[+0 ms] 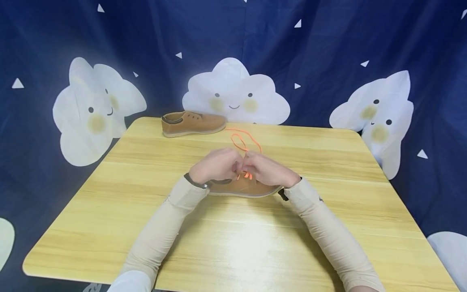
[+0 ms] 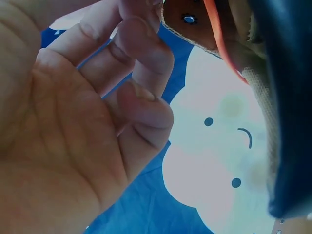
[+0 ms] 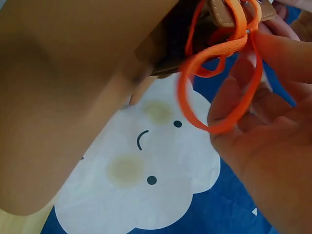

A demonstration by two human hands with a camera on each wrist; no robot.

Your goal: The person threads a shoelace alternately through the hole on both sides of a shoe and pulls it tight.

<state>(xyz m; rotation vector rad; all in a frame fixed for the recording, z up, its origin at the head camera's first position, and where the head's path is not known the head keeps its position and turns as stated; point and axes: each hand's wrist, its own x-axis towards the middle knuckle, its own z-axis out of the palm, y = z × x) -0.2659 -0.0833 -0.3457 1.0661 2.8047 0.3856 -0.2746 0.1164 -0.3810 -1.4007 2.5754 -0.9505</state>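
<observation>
The right hand had a close grip, thumb and finger seeming to pinch the orange lace beside an eyelet. The left hand had its fingers curled at the shoe's edge, their tips reaching the flap, though whether that grip had hold of anything could not be told. Under both hands sat the near shoe, at the middle of the surface, toe to the right. Lacing looked partly done: orange strands crossed its front and ran through some eyelets, while an eyelet in the left wrist view showed no lace in it. A slack loop and a long tail, lying toward the far side, seemed left to thread or draw tight, with no bow visible. At the far left, the other shoe showed no lace in its eyelets.
</observation>
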